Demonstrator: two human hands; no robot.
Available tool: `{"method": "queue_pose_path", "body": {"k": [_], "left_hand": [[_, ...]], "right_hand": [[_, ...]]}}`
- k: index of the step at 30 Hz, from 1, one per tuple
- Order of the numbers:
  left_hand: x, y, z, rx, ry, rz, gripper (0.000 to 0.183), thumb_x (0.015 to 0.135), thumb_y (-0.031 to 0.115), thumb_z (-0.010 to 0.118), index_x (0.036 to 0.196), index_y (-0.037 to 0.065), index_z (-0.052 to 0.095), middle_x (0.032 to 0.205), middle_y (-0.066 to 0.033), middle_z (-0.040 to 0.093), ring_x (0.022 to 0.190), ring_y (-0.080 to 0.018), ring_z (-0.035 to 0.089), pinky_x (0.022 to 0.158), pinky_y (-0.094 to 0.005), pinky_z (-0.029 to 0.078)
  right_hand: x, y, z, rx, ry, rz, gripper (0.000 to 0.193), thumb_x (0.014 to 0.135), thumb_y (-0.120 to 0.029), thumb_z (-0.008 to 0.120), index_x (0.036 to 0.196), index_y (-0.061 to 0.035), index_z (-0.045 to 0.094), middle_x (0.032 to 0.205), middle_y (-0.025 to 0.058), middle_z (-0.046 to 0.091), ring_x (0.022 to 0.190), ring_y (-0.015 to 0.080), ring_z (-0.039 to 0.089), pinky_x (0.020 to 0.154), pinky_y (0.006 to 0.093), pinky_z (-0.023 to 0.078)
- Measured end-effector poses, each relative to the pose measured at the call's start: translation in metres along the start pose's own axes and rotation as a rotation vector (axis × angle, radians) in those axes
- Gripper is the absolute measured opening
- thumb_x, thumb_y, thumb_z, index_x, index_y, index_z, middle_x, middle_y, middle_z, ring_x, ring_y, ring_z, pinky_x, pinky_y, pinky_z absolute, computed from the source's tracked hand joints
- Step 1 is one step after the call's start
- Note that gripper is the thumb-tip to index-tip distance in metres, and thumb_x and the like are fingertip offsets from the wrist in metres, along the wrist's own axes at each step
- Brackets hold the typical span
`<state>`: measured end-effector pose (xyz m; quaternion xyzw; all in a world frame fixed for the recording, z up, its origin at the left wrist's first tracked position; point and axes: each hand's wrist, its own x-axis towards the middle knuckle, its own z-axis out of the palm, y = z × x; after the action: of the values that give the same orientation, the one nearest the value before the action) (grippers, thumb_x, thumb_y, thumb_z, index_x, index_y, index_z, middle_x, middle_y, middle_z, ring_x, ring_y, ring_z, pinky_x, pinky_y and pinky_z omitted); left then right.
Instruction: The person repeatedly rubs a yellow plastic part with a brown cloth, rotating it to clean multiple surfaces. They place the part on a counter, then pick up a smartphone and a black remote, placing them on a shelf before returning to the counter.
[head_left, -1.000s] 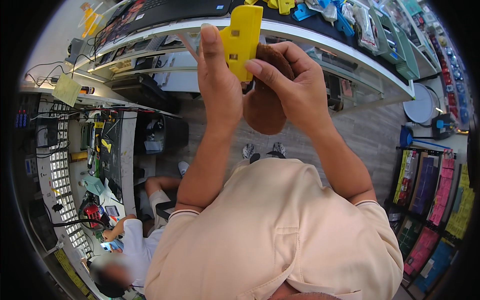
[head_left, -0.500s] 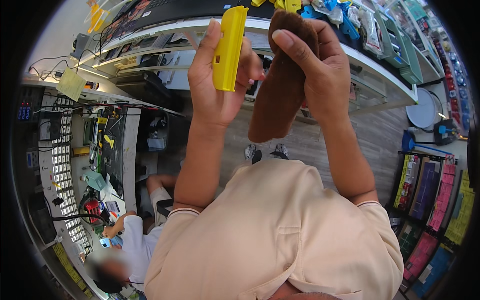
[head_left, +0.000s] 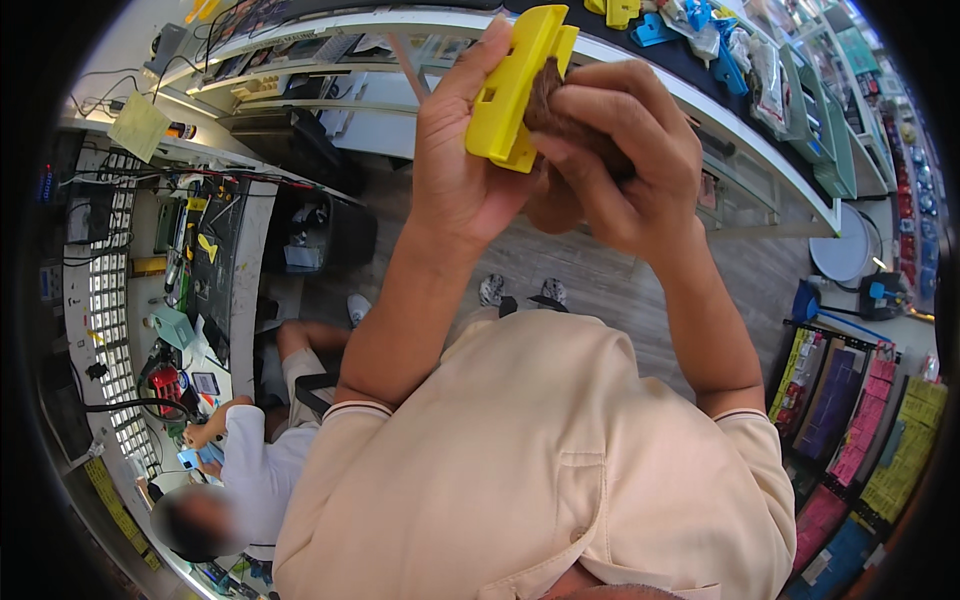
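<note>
My left hand grips a bright yellow plastic piece, long and flat with small rectangular holes, held tilted in front of me. Bunched in my right hand is a brown plush cloth. Its near edge presses against the right side of the yellow piece, and the rest is tucked under my curled fingers. The two hands meet just below the yellow piece, where some fingers are hidden.
A white-framed glass display counter spans ahead, with yellow and blue plastic pieces and bagged items on top. At left a person in white sits by a cluttered workbench. A rack of colourful packs stands at right.
My hands have come together, bringing the brown cloth from apart onto the yellow piece. The cloth, hanging long before, is now bunched up. The yellow piece has shifted right and tilted.
</note>
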<state>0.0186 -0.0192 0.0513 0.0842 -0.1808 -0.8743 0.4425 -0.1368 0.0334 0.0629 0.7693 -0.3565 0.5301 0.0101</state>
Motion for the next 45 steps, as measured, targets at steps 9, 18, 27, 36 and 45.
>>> {"method": "queue_pose_path", "body": {"k": [9, 18, 27, 36, 45], "left_hand": [[0.014, -0.012, 0.013, 0.151, 0.129, 0.181, 0.035, 0.108, 0.035, 0.052, 0.124, 0.006, 0.061, 0.103, -0.0038, 0.067, 0.09, -0.0124, 0.067, 0.077, -0.0267, 0.056], [0.027, -0.019, 0.023, 0.218, 0.175, 0.285, 0.034, 0.108, 0.034, 0.053, 0.122, 0.004, 0.061, 0.097, -0.0034, 0.065, 0.085, -0.0126, 0.066, 0.075, -0.0271, 0.055], [0.028, -0.019, 0.03, 0.225, 0.157, 0.304, 0.035, 0.105, 0.035, 0.053, 0.118, 0.004, 0.063, 0.096, -0.0067, 0.066, 0.083, -0.0153, 0.066, 0.074, -0.0287, 0.055], [0.023, -0.018, 0.022, 0.279, 0.2, 0.3, 0.027, 0.101, 0.034, 0.063, 0.106, 0.007, 0.064, 0.087, -0.0022, 0.065, 0.075, -0.0126, 0.065, 0.071, -0.0277, 0.055], [0.023, -0.022, 0.003, 0.194, 0.142, 0.176, 0.032, 0.102, 0.035, 0.06, 0.1, 0.004, 0.062, 0.069, -0.008, 0.06, 0.069, -0.0172, 0.064, 0.065, -0.028, 0.054]], "right_hand": [[0.0, 0.002, -0.013, -0.037, -0.159, 0.067, 0.039, 0.075, -0.001, 0.088, 0.108, 0.0017, 0.067, 0.096, 0.0129, 0.07, 0.08, 0.0234, 0.069, 0.07, 0.0296, 0.054], [-0.006, 0.004, -0.01, -0.075, -0.048, 0.178, 0.033, 0.078, -0.003, 0.087, 0.106, 0.0008, 0.069, 0.092, 0.01, 0.073, 0.08, 0.0192, 0.07, 0.07, 0.0262, 0.055], [-0.017, 0.01, -0.001, -0.123, 0.001, 0.123, 0.027, 0.082, 0.001, 0.083, 0.105, 0.0008, 0.068, 0.097, 0.0075, 0.073, 0.084, 0.0147, 0.069, 0.076, 0.0271, 0.055], [-0.015, 0.003, -0.009, 0.207, 0.066, 0.338, 0.038, 0.078, -0.009, 0.088, 0.11, -0.0025, 0.068, 0.102, 0.0072, 0.072, 0.088, 0.0156, 0.07, 0.076, 0.0299, 0.056], [-0.026, 0.002, -0.013, 0.101, -0.128, 0.203, 0.025, 0.084, 0.001, 0.079, 0.105, -0.003, 0.068, 0.1, 0.0091, 0.071, 0.085, 0.0241, 0.071, 0.076, 0.0322, 0.056]]}}
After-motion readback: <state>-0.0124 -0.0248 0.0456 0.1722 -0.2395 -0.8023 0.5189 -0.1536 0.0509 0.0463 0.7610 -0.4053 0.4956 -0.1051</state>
